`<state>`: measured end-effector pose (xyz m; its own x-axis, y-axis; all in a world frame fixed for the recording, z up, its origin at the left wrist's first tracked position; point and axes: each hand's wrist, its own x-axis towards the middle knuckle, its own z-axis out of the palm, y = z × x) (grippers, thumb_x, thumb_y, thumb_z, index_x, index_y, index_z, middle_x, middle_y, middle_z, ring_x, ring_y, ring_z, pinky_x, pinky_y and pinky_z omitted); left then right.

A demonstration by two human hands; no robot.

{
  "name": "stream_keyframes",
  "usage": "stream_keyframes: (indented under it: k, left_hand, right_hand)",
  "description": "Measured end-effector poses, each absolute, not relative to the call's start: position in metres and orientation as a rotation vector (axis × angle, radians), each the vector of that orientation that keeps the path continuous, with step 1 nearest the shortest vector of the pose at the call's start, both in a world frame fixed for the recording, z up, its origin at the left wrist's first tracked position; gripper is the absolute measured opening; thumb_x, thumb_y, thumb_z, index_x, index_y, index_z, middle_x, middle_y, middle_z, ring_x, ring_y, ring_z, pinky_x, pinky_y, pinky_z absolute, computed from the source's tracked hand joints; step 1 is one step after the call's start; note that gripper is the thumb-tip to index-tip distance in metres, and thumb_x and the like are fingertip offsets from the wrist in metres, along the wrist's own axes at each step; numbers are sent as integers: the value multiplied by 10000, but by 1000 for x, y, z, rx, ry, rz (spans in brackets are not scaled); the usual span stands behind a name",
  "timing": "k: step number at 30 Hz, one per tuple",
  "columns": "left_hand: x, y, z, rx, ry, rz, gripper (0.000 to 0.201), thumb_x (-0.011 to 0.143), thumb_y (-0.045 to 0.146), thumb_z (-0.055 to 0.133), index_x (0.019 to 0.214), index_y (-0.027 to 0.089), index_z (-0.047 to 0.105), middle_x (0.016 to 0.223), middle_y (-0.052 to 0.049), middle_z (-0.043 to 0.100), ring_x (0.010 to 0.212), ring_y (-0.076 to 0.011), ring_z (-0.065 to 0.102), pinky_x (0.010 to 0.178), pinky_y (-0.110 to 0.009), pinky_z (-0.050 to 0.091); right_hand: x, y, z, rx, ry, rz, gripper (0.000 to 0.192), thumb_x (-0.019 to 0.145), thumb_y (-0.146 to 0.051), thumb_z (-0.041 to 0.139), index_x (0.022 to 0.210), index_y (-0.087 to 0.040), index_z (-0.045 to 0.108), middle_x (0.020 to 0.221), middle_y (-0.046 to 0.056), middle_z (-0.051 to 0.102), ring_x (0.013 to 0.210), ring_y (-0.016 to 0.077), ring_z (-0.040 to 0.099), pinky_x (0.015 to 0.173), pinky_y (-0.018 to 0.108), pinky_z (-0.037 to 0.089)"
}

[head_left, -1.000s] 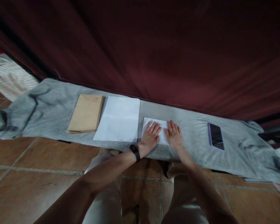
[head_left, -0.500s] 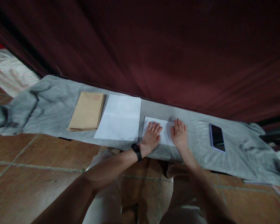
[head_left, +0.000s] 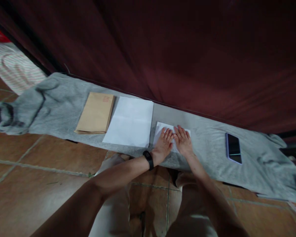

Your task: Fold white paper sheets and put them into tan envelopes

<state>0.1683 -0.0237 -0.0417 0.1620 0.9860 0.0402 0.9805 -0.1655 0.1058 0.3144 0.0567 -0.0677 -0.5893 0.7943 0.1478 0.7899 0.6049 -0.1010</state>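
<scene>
At the far left a striped pale fabric (head_left: 13,67) is seen on the tiled floor; a long grey cloth (head_left: 56,105) is spread over a low surface before a dark red curtain (head_left: 187,49); on the cloth's left part a stack of flat brown paper envelopes (head_left: 96,113) is laid, and just beside it, touching or nearly so, a large white sheet of paper (head_left: 130,121) marked by fold creases; next comes a small folded white paper (head_left: 164,130), which is lying near the cloth's near edge and is largely covered by both hands; the left hand (head_left: 164,144), with a black band (head_left: 148,159) worn at the wrist, is laid flat with fingers extended and close together, and the right hand (head_left: 184,143) is pressed flat beside it in the same way, the two touching at the forefingers; nothing is pinched or gripped; the folded paper is judged light, thin and easily creased, liable to slide on the soft cloth unless held down, and it is best taken at a free corner or along the far edge, which is left uncovered; well apart to the right a dark smartphone with a lilac rim (head_left: 233,148) is lying face up on the cloth.
</scene>
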Motion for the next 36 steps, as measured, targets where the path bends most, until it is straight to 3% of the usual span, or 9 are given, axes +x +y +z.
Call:
stream_keyframes:
  k: [5, 13, 17, 23, 28, 32, 34, 36]
  left_hand:
    - [160, -29, -42, 2251, 2018, 259, 566, 1021, 353, 346, 1559, 190, 412, 1661, -98, 333, 1553, -347, 234, 1226, -707, 156]
    - [146, -31, -41, 2199, 2115, 215, 654, 1027, 481, 379, 1575, 124, 359, 1678, -184, 247, 1566, -334, 198, 1235, -613, 198]
    - [149, -31, -41, 2181, 2159, 186, 670, 1024, 476, 393, 1575, 96, 352, 1672, -210, 240, 1563, -351, 201, 1240, -602, 191]
    - [151, -29, -41, 2180, 2159, 151, 688, 1018, 479, 402, 1576, 80, 354, 1664, -224, 248, 1555, -378, 213, 1244, -605, 180]
    - [152, -29, -41, 2180, 2156, 169, 693, 1011, 469, 414, 1573, 66, 355, 1664, -226, 250, 1555, -382, 212, 1250, -597, 170]
    - [152, -29, -39, 2171, 2152, 162, 691, 1009, 473, 421, 1561, 60, 373, 1657, -227, 271, 1548, -379, 236, 1251, -587, 174]
    - [150, -29, -35, 2173, 2148, 193, 696, 1011, 488, 418, 1557, 59, 376, 1650, -221, 295, 1539, -373, 266, 1254, -576, 180]
    - [145, -27, -29, 2172, 2153, 276, 708, 1016, 507, 402, 1568, 66, 352, 1647, -206, 313, 1529, -362, 298, 1254, -565, 198]
  right_hand:
    - [323, 66, -70, -1466, -2583, 3, 566, 1075, -412, 246, 1596, -220, 353, 1658, 97, 348, 1525, 254, 324, 1236, 500, 240]
    - [344, 78, -64, -1589, -2466, -50, 548, 1063, -384, 295, 1550, -171, 429, 1613, 126, 424, 1473, 279, 397, 1214, 492, 279]
    - [350, 83, -52, -1694, -2334, 23, 494, 1031, -361, 400, 1458, -155, 534, 1469, 161, 572, 1325, 290, 546, 1113, 438, 411]
    - [354, 87, -43, -1929, -2162, 260, 390, 953, -370, 530, 1247, -163, 681, 1071, 140, 742, 999, 258, 708, 863, 328, 528]
    - [359, 92, -48, -1861, -1954, 699, 289, 813, -400, 644, 999, -197, 734, 753, 47, 740, 717, 235, 703, 643, 303, 514]
    - [355, 90, -44, -1619, -1703, 1220, 307, 752, -470, 666, 862, -187, 714, 702, 22, 721, 649, 219, 668, 602, 306, 514]
    - [352, 88, -36, -1508, -1586, 1283, 379, 732, -538, 684, 864, -183, 702, 716, 27, 720, 647, 213, 654, 590, 306, 513]
    - [351, 87, -24, -1438, -1520, 1153, 439, 743, -598, 674, 861, -175, 685, 738, 38, 716, 662, 209, 641, 596, 308, 512]
